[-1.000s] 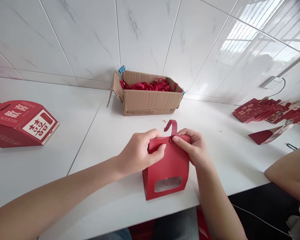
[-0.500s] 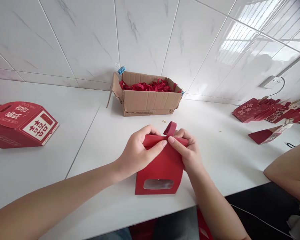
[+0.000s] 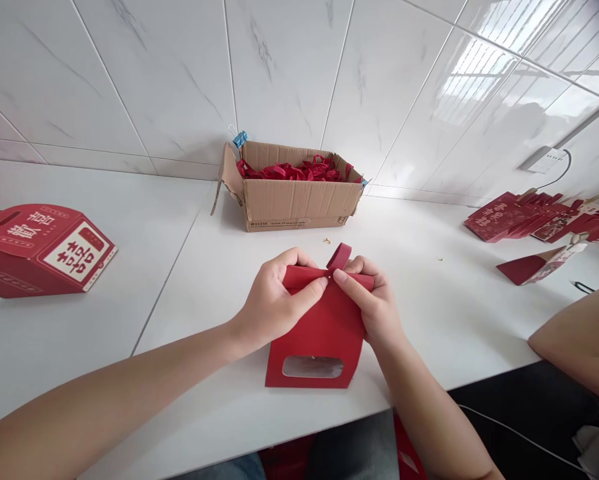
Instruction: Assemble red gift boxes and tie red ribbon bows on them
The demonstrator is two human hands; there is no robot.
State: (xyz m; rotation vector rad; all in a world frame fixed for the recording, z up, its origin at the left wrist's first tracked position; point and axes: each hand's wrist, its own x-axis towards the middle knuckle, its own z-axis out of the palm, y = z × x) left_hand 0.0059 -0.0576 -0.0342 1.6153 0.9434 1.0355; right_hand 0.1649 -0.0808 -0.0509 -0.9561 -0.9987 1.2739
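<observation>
Head view: one white surface [image 3: 444,313], one carton [image 3: 299,203], one printed box [image 3: 54,250], one windowed box [image 3: 314,327].
The carton, at twelve o'clock, holds red strips [image 3: 289,172] too tangled to count, presumably set within reach; the printed box lies at nine, the windowed box at six. The left hand [image 3: 282,300] and right hand [image 3: 374,303] pinch its top edge between their fingers, apparently to steady one strap [image 3: 338,259] there. At least two tiny gold pieces [image 3: 326,241] lie near centre and at three.
</observation>
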